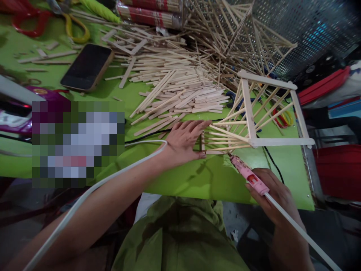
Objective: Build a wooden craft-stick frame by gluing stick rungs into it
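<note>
My left hand (pixel 186 143) grips the narrow end of a wooden stick frame (pixel 251 113), thumb on the near side and fingers over the far side. The frame lies on its side, its wider square of flat craft sticks facing right and thin round sticks running between the ends. My right hand (pixel 278 192) is closed around a pink hot glue gun (pixel 249 175) with a red switch. Its residue-covered tip is at the frame's near lower edge; whether they touch I cannot tell. A white cord (pixel 118 175) passes over my left forearm.
Loose sticks (pixel 180 82) are heaped behind the frame on the green table (pixel 197 180). A phone (pixel 87 67), yellow-handled scissors (pixel 76 28) and packaged sticks (pixel 149 15) lie farther back. Another stick structure (pixel 239 34) stands at the back right. A black cable (pixel 272 162) runs beneath the frame.
</note>
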Demonstrator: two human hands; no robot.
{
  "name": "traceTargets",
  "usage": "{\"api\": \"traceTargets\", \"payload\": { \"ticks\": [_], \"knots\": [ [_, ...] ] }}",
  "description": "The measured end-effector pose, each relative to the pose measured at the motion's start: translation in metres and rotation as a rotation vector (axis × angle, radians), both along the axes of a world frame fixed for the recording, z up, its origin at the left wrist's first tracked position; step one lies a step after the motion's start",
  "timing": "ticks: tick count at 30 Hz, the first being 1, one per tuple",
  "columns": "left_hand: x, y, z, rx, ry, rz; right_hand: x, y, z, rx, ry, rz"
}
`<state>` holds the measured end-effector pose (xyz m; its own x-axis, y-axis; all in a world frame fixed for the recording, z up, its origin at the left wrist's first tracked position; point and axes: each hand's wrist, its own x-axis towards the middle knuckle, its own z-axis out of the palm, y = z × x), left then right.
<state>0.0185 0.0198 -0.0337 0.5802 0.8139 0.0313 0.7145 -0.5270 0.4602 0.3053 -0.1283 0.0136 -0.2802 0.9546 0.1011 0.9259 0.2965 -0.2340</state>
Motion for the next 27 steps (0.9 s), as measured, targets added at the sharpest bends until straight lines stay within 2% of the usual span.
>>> {"api": "traceTargets", "payload": {
  "ticks": [6, 13, 21, 27],
  "knots": [
    [0.0006, 0.0001, 0.0025, -0.019, 0.016, 0.001, -0.0024, -0.0009, 0.0001, 0.003, 0.008, 0.011],
    [-0.0004, 0.0009, -0.0034, 0.013, -0.01, -0.001, -0.0064, 0.0003, 0.002, 0.041, 0.0, 0.045],
    [0.0004, -0.0004, 0.0016, 0.007, 0.011, 0.006, -0.0048, 0.0, -0.0018, 0.025, -0.01, 0.058],
    [0.0004, -0.0011, -0.0002, 0.003, 0.0, 0.008, -0.0072, 0.0011, -0.0009, 0.027, -0.011, 0.054]
  ]
}}
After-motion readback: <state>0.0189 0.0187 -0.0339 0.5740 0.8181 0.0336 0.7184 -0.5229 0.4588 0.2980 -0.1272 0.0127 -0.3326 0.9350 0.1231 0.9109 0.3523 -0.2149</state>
